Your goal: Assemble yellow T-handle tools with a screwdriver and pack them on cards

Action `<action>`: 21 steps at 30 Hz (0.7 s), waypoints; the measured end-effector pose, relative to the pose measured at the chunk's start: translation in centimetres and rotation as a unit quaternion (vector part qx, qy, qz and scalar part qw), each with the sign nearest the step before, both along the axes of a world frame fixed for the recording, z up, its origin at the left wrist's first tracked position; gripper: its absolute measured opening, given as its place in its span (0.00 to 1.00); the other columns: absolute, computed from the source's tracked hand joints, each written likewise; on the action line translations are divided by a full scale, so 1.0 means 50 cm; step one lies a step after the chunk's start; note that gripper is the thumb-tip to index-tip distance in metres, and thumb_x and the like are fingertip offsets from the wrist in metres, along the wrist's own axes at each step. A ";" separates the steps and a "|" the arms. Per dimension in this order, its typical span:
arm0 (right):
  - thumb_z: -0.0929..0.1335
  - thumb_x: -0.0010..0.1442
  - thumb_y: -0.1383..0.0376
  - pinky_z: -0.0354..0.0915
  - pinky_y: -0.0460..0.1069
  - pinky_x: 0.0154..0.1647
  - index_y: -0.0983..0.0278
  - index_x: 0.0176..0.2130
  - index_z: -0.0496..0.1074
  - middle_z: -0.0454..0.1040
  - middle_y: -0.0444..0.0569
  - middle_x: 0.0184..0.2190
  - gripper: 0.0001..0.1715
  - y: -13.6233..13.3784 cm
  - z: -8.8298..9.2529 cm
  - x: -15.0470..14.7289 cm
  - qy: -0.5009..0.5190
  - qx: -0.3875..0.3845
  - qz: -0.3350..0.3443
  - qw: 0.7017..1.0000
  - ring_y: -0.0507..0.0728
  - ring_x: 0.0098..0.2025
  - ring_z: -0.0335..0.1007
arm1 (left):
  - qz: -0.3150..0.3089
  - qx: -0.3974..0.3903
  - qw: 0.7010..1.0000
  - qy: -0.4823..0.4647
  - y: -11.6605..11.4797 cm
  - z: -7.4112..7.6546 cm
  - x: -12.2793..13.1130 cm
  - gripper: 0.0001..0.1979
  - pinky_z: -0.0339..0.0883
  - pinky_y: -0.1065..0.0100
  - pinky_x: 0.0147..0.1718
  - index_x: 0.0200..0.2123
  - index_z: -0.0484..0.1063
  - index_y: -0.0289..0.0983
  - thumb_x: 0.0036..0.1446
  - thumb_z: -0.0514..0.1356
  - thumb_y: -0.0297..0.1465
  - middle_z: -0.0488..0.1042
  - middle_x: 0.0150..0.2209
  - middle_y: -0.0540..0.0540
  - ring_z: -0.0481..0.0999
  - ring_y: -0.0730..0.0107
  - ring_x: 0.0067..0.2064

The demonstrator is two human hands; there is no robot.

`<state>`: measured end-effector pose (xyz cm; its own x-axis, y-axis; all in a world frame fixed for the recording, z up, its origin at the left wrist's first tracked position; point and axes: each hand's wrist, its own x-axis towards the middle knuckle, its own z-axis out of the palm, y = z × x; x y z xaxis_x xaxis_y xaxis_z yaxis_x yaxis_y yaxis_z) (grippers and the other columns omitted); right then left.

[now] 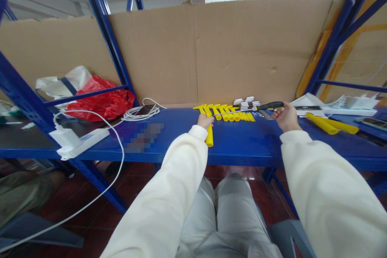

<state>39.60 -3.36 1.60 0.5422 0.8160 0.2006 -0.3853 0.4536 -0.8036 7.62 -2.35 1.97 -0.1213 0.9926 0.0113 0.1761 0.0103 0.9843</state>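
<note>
My left hand (204,121) is closed around a yellow tube (209,137) that lies on the blue shelf (242,145). A row of several more yellow tubes (229,113) lies just beyond it. My right hand (286,117) grips a tool with a black handle (270,106) and a thin metal shaft (232,111) that reaches left over the tubes. Small white pieces (246,102) are stacked behind the tubes.
Two longer yellow tubes (332,125) lie at the right beside white boxes (347,107). A coiled white cable with a phone (142,112), a red bag (102,100) and a white power strip (80,141) sit at the left. Cardboard (211,48) backs the shelf.
</note>
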 end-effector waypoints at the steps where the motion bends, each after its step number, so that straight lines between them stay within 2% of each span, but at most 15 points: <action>1: 0.69 0.69 0.57 0.53 0.44 0.14 0.58 0.27 0.50 0.47 0.35 0.15 0.28 -0.001 0.003 -0.001 0.015 -0.024 -0.001 1.000 0.49 0.15 0.47 | 0.000 0.001 1.000 0.001 -0.001 0.001 0.000 0.09 0.67 0.74 0.22 0.30 0.79 0.31 0.47 0.63 0.15 0.68 0.17 0.52 0.70 0.73 0.20; 3: 0.68 0.71 0.58 0.53 0.44 0.13 0.57 0.27 0.51 0.47 0.35 0.16 0.26 -0.006 0.010 -0.005 0.038 -0.056 -0.003 0.998 0.49 0.15 0.48 | 0.002 0.001 1.000 -0.001 -0.004 0.002 0.000 0.09 0.66 0.74 0.22 0.29 0.78 0.32 0.47 0.64 0.14 0.68 0.17 0.53 0.69 0.73 0.20; 8: 0.75 0.66 0.52 0.53 0.42 0.13 0.58 0.28 0.51 0.50 0.34 0.17 0.32 -0.022 0.018 -0.025 0.012 -0.049 -0.008 0.999 0.47 0.16 0.49 | 0.003 -0.005 1.000 -0.003 -0.005 0.004 0.000 0.09 0.66 0.74 0.22 0.29 0.77 0.31 0.48 0.64 0.14 0.68 0.18 0.53 0.69 0.74 0.20; 13: 0.67 0.75 0.60 0.57 0.42 0.14 0.60 0.30 0.60 0.61 0.36 0.20 0.21 -0.037 0.025 -0.038 0.013 -0.080 -0.057 0.995 0.47 0.17 0.57 | 0.010 -0.002 1.000 -0.003 -0.002 0.002 0.001 0.09 0.70 0.73 0.24 0.32 0.79 0.31 0.47 0.66 0.15 0.70 0.19 0.52 0.72 0.72 0.22; 16: 0.72 0.71 0.59 0.59 0.43 0.14 0.60 0.30 0.62 0.62 0.37 0.20 0.21 -0.033 0.025 -0.033 0.016 -0.086 -0.051 0.995 0.49 0.18 0.59 | 0.003 -0.003 1.000 -0.003 -0.003 0.003 0.001 0.09 0.69 0.74 0.23 0.32 0.79 0.31 0.47 0.65 0.15 0.70 0.19 0.52 0.71 0.73 0.21; 21: 0.76 0.65 0.55 0.56 0.42 0.11 0.59 0.30 0.62 0.60 0.36 0.19 0.24 -0.012 0.014 -0.015 0.044 -0.079 -0.042 0.995 0.48 0.17 0.58 | -0.003 -0.002 1.000 -0.007 -0.006 0.005 0.001 0.09 0.65 0.75 0.21 0.26 0.76 0.31 0.48 0.63 0.13 0.67 0.17 0.53 0.67 0.76 0.19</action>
<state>38.86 -3.97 2.28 0.6199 0.7844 0.0228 -0.4233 0.3587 -0.8320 7.68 -2.64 2.21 -0.1147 0.9934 0.0048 0.1628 0.0140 0.9866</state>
